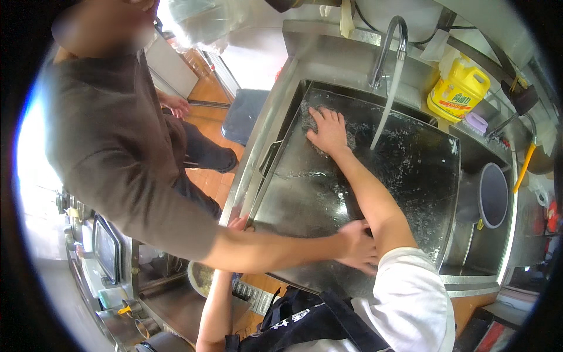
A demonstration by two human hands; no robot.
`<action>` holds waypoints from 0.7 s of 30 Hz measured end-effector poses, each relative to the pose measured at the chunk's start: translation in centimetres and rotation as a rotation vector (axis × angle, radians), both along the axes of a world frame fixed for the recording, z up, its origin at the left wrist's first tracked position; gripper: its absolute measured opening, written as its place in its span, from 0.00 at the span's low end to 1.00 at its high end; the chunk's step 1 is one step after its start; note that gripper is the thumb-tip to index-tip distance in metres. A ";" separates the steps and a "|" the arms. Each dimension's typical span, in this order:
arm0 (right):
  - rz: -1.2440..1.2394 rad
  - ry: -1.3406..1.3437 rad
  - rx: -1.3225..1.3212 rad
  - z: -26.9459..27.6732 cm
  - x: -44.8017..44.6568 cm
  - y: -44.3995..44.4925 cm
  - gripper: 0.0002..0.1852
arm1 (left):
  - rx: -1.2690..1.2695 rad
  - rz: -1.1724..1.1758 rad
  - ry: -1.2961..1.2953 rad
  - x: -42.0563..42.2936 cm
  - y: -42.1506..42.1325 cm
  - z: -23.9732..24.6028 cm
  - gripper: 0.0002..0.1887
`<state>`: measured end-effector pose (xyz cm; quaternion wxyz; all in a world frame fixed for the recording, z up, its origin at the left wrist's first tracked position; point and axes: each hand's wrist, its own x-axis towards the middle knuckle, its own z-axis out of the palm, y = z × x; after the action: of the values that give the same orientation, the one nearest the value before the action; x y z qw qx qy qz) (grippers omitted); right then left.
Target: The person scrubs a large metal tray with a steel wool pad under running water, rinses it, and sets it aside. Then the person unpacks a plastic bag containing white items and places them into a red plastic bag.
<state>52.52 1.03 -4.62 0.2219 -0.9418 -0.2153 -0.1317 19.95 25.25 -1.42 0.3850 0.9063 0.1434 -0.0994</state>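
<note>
My right hand [327,130] lies flat with fingers spread on a grey wire scourer [351,138], pressing it against a large dark metal panel [299,202]. The wet panel rests in a stainless steel sink [290,72], spotted with suds. Water runs onto it from a curved faucet [401,39]. My left hand [239,223] is at the panel's near left corner, by the sink rim. A co-worker's forearm crosses over my left arm and hides part of that hand, so its grip is unclear. The co-worker's blurred hand [358,246] is beside my right elbow.
The co-worker [132,154] stands close on the left. Behind the sink stands a yellow detergent jug [459,92] beside a purple-backed brush [476,122]. A grey bucket [492,196] sits in the right basin. A dark lidded bin [246,114] stands beyond the sink's left side.
</note>
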 end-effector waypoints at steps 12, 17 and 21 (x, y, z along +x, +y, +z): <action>0.077 0.023 -0.028 -2.1 -2.4 -3.9 0.33 | -1.092 0.284 -0.015 1.9 0.2 -0.8 0.21; 0.064 -0.048 0.035 -0.1 -4.1 -5.0 0.33 | -0.834 0.208 -0.231 0.2 -0.6 -2.0 0.19; 0.056 -0.072 0.023 0.9 -5.6 -7.4 0.33 | 0.058 -0.131 -0.325 2.1 -1.5 1.2 0.17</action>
<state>46.88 -6.38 -3.68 0.2284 -0.9275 -0.2480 -0.1617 22.09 23.71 -0.18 0.3697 0.9285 0.0225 0.0277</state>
